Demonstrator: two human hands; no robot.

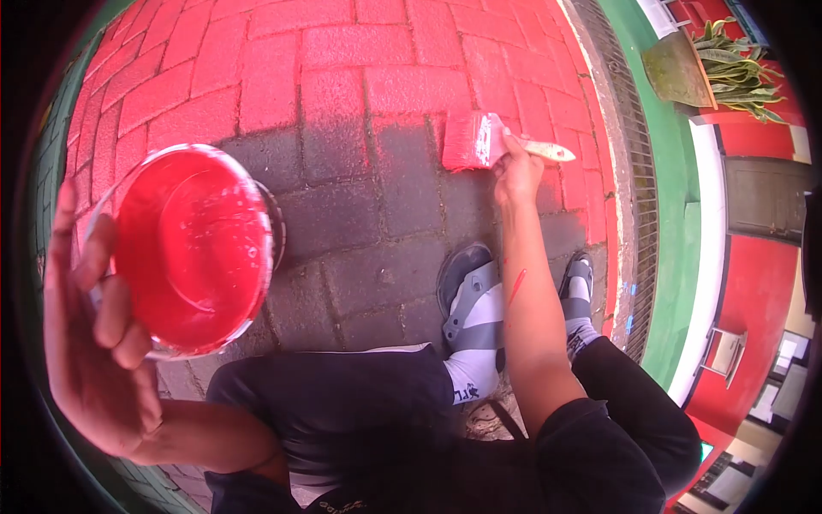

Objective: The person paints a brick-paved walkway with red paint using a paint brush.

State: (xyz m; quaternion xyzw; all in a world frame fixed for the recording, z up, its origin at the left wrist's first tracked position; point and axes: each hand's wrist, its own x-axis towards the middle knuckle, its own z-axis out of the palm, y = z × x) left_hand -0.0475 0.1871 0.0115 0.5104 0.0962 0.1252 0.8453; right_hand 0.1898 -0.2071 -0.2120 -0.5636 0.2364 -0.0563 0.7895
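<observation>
At the left, my left hand (103,360) curls its fingers at the near side of a paint bucket (272,227), seemingly by its rim or wire handle. The bucket is tilted towards me, and red paint (193,248) lies inside and coats its wall. My right hand (519,176) is closed around a wide paintbrush (548,151) with a pale handle. Its red-soaked bristles (465,141) press on the paving, at the border between red-painted bricks (342,47) and bare grey bricks (330,218). A red smear (517,286) marks my right forearm.
My sandalled feet (473,304) rest on the grey bricks close to the brush. Along the right runs a metal drain grate (638,163), with a green strip (672,248) beyond it. A potted plant (681,73) stands at the upper right.
</observation>
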